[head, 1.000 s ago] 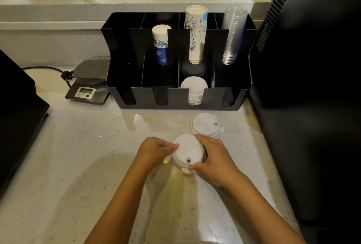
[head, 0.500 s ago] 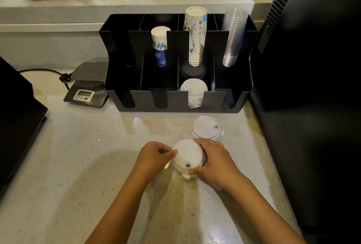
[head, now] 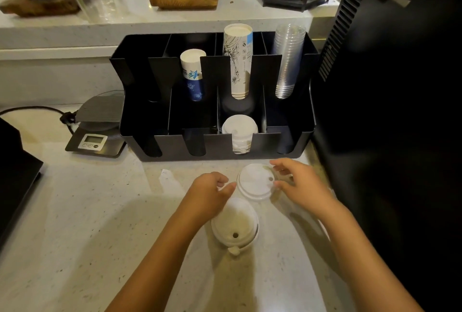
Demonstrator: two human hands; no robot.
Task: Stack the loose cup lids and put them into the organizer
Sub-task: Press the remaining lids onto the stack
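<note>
A short stack of white cup lids [head: 236, 228] stands on the counter between my forearms, with no hand on it. A second white lid [head: 255, 181] lies just beyond it, in front of the black organizer [head: 175, 146]. My right hand [head: 300, 181] is at that lid's right edge with thumb and fingers spread around the rim, and it is hard to tell if they touch. My left hand [head: 210, 191] hovers at the lid's left side, fingers loosely curled, holding nothing. More white lids [head: 239, 126] sit in the organizer's third front slot.
The organizer's back row holds a blue-printed paper cup stack [head: 192, 74], a tall white paper cup stack [head: 237, 59] and clear plastic cups [head: 287, 61]. A digital scale [head: 96, 136] sits left of it. A black machine [head: 390, 111] walls the right side; another black appliance [head: 15, 174] stands left.
Both hands let go of the lid stack and moved forward to the single lid near the organizer. The stack stays on the counter.
</note>
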